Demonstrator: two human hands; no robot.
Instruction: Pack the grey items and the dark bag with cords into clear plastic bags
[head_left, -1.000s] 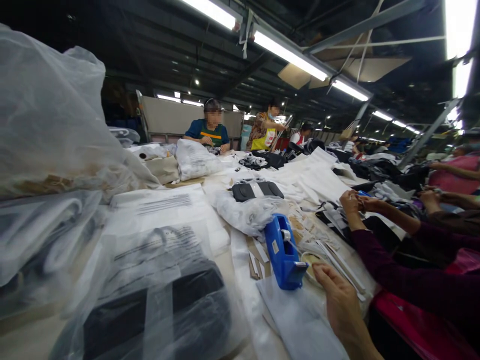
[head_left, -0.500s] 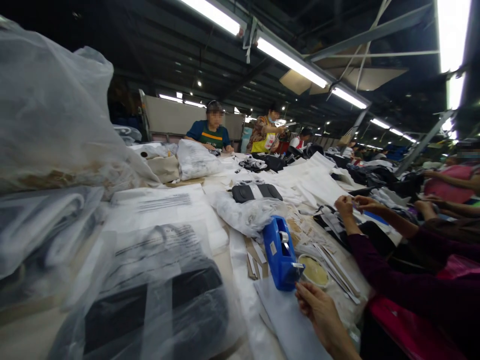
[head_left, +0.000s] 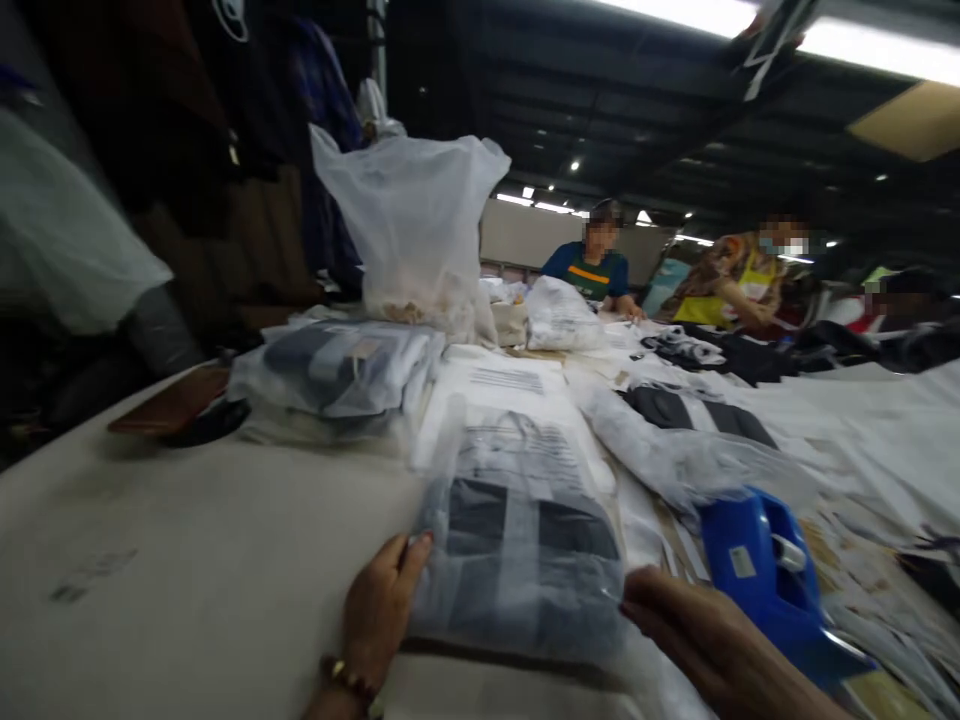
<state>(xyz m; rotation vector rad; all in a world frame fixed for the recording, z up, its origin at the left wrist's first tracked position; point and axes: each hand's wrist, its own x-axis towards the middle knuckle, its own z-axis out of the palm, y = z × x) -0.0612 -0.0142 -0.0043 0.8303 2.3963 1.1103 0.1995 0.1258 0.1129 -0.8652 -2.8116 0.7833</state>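
A clear plastic bag with printed lines lies in front of me. Inside it is a folded dark item with a pale band around it. My left hand, wearing a bead bracelet, grips the bag's left edge between thumb and fingers. At the right edge, the fingers of my right hand are pressed together against the plastic; whatever they pinch is hidden and blurred. A blue tape dispenser stands just right of that hand.
Bagged items are stacked at the left, near a brown wallet-like object. A large plastic sack rises behind. Another dark folded item lies beyond loose plastic. Co-workers stand across the table.
My view has swung left. My right hand has gone from the tape dispenser's cutting end to the bag's right edge. My left hand has come into view on the bag's left edge.
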